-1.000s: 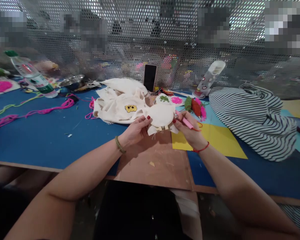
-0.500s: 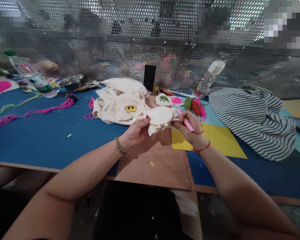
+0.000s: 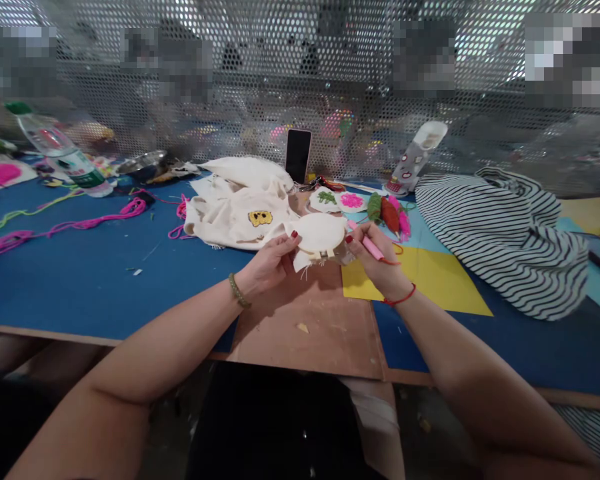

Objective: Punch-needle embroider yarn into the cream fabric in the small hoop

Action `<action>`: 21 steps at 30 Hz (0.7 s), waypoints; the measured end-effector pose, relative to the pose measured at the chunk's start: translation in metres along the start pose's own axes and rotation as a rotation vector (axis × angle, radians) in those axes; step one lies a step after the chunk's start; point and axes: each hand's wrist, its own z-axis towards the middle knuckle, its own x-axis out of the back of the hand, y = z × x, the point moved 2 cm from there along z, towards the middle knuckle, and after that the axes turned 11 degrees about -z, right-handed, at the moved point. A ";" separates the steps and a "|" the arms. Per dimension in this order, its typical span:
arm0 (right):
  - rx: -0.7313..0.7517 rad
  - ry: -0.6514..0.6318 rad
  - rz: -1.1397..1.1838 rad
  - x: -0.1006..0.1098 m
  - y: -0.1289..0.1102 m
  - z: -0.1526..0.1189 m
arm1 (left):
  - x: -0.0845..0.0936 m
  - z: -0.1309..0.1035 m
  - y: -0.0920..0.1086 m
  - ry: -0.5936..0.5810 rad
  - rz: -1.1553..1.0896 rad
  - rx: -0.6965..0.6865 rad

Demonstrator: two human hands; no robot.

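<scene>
My left hand [image 3: 273, 263] is closed on the left rim of a small round embroidery hoop [image 3: 322, 232], thumb on top. White cloth is stretched in the hoop, and its frayed edge hangs below the clamp. My right hand [image 3: 380, 257] grips a pink punch needle pen [image 3: 370, 247] just right of the hoop, with red yarn trailing from its back end. The tool's tip is too small to make out. Behind the hoop, and seemingly joined to it, lies a bunched white cloth [image 3: 225, 210] bearing a yellow stitched patch [image 3: 260, 218].
Green, red and pink yarn skeins [image 3: 390, 215] lie behind my right hand, near two stitched white pieces [image 3: 352, 202]. A phone [image 3: 298, 155] stands upright against the perforated metal screen [image 3: 260, 113]. Striped cloth [image 3: 505, 240] lies right; a water bottle [image 3: 75, 167] and pink yarn [image 3: 95, 220] are left.
My right hand has shifted slightly, and the pink punch needle pen has moved a little left and down beside the hoop. My left hand keeps its hold on the hoop.
</scene>
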 end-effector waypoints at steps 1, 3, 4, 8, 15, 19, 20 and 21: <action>-0.035 -0.008 0.038 -0.001 0.001 0.000 | -0.001 -0.001 -0.001 -0.015 0.011 0.007; -0.128 -0.024 0.151 -0.005 0.004 -0.001 | -0.001 -0.001 -0.002 -0.038 0.039 0.013; -0.171 -0.029 0.214 -0.006 0.005 -0.001 | -0.001 -0.002 -0.003 -0.045 0.057 0.009; -0.224 -0.012 0.359 -0.009 0.008 0.000 | -0.001 -0.004 -0.004 -0.092 0.119 0.025; -0.200 0.009 0.353 -0.010 0.006 0.000 | -0.003 -0.006 -0.009 -0.268 0.260 0.169; -0.211 0.018 0.363 -0.013 0.008 -0.002 | -0.001 -0.002 -0.011 -0.277 0.309 0.044; -0.216 0.020 0.369 -0.014 0.008 -0.002 | 0.000 -0.001 -0.012 -0.281 0.313 0.033; -0.223 0.022 0.375 -0.015 0.009 -0.003 | 0.000 -0.001 -0.013 -0.284 0.319 0.028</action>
